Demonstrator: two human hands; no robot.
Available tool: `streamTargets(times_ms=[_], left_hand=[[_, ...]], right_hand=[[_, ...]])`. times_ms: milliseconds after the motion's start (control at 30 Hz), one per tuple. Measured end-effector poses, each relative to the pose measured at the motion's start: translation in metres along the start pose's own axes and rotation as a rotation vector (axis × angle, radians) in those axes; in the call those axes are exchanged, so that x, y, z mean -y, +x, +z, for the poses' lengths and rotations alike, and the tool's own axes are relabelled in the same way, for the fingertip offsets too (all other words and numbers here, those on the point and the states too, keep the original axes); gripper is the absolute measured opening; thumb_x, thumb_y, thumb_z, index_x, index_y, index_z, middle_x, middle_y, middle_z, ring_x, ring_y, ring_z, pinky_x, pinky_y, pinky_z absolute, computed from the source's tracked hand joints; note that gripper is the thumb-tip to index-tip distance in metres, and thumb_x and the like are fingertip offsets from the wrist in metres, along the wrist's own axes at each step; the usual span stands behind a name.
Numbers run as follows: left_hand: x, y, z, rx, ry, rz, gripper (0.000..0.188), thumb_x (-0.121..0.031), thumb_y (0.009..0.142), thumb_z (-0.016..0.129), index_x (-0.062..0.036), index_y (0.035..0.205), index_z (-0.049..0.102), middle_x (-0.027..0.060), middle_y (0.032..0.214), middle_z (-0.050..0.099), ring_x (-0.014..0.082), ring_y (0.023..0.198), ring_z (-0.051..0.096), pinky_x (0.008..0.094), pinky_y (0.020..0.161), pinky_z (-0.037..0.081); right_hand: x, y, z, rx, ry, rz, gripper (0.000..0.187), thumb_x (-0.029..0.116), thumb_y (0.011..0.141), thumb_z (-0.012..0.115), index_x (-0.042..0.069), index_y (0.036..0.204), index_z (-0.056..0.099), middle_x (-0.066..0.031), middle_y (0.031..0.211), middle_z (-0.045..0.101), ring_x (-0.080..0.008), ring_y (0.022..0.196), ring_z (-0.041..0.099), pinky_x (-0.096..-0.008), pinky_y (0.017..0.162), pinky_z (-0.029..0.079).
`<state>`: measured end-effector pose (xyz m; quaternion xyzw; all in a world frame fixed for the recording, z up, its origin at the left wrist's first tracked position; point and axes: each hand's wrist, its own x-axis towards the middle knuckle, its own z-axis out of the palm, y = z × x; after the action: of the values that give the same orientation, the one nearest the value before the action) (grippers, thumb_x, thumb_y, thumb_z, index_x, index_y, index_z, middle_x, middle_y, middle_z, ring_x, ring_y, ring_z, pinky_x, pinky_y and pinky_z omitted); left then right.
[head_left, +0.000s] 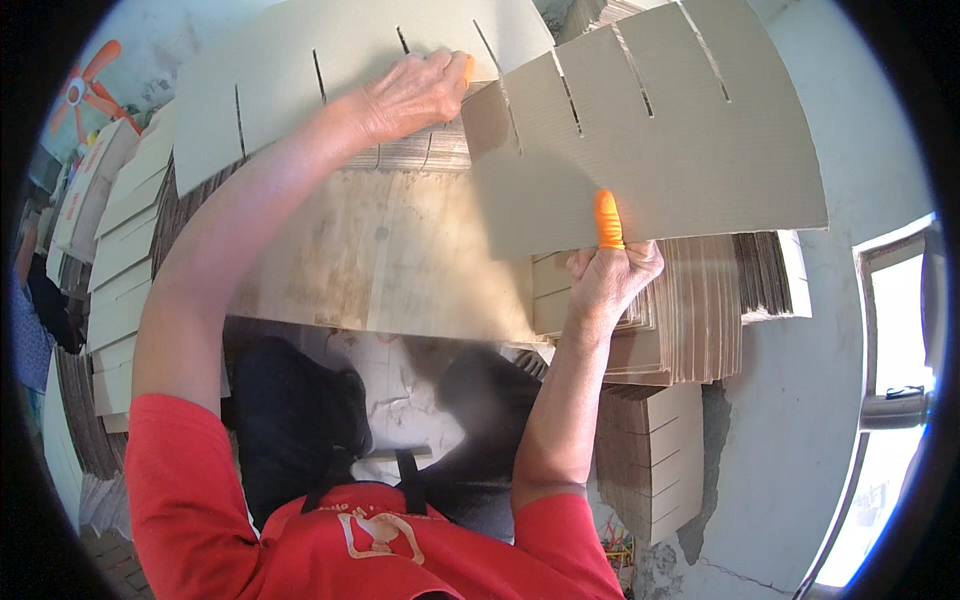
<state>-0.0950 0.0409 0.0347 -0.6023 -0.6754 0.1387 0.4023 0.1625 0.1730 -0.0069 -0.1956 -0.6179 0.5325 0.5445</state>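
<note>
My right hand [622, 270] grips the lower edge of a slotted cardboard sheet [660, 150], its thumb in an orange finger cot [608, 220] laid flat on the face. This sheet is held up and tilted, slots toward the top. My left hand [422, 92] is closed at the lower right edge of another slotted cardboard sheet [270, 105], with orange also on a fingertip. Near that hand the two sheets' corners meet; whether they touch or interlock I cannot tell. Behind and under them shows a stack of cardboard sheets [415, 153].
A bare wooden board [370, 250] lies before me, above my dark-trousered legs. Stacks of slotted cardboard stand at left [125, 260] and right [690, 310], with another lower right [660, 460]. An orange fan [85, 90] is far left. A wall and bright window [895, 330] bound the right.
</note>
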Motion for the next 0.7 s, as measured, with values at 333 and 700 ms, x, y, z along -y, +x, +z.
streamTargets(times_ms=[333,700], left_hand=[[0.004,-0.034,0.007,-0.192,-0.06,-0.012,0.01,0.002,0.073,0.064,0.0059,0.082,0.061,0.0141,0.104,0.054,0.0194,0.081,0.056,0.027,0.058,0.058],[-0.013,-0.045,-0.014,-0.135,0.032,0.058,0.031,-0.003,0.07,0.065,0.0083,0.099,0.066,0.0208,0.122,0.059,0.0193,0.087,0.059,0.0247,0.066,0.058]], right_hand=[[0.011,-0.004,0.001,0.06,-0.012,0.076,0.033,-0.009,0.089,0.039,0.0,0.096,0.07,-0.0034,0.064,0.058,-0.0033,0.037,0.039,-0.0222,0.033,0.038],[0.007,-0.008,0.002,0.11,0.026,0.091,0.023,-0.007,0.087,0.052,0.001,0.093,0.072,0.0015,0.06,0.057,-0.0019,0.047,0.046,-0.0215,0.039,0.037]])
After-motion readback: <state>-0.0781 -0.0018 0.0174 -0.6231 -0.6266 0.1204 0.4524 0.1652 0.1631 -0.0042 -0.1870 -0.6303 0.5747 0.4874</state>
